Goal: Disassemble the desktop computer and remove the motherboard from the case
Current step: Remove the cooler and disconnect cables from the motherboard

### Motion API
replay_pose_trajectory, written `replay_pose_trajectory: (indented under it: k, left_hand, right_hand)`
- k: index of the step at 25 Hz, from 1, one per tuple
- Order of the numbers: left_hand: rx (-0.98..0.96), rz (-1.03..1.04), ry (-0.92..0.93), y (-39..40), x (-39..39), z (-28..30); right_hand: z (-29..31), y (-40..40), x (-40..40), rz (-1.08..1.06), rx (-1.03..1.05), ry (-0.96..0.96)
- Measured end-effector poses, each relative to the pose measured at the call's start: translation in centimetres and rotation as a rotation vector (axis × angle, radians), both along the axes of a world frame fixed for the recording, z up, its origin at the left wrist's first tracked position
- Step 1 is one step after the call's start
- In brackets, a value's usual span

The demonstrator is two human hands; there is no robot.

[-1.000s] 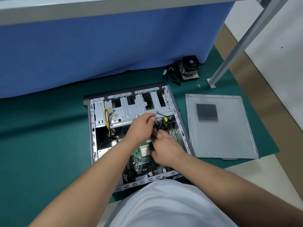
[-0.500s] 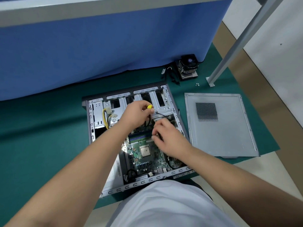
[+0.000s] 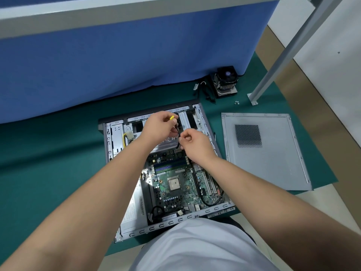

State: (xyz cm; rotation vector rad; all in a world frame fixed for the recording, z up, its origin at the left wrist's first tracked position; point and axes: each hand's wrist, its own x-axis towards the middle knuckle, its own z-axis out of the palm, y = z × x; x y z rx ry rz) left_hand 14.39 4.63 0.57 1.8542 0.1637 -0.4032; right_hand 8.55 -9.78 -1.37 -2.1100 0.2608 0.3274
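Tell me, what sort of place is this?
Probably a computer repair or training workshop: an opened grey metal desktop case lies on a green floor mat, its removed grey side panel and black cooler fan set aside.

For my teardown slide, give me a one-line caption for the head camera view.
Both hands, left and right, hold a black cable above the open case, motherboard still inside.

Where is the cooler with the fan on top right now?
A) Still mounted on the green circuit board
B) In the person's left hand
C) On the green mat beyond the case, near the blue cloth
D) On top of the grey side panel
C: the cooler stands on the green mat past the far end of the case, by the blue cloth, while the motherboard socket lies bare.
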Motion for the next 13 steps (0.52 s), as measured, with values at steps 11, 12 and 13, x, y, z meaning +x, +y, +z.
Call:
replay_pose_trajectory:
  k: [11,12,13]
  left_hand:
    - [-0.016,0.100,0.052,1.0,0.3,-2.6]
    - [0.002,0.132,0.050,1.2,0.2,-2.9]
    - [0.016,0.162,0.047,1.5,0.1,-3.1]
  right_hand:
    - [-0.7,1.3,1.3,-0.005,-0.229,-0.098]
    - [-0.6,1.4,1.6,-0.007,-0.315,-0.087]
    - [-0.5,1.5,2.0,-0.004,-0.393,-0.071]
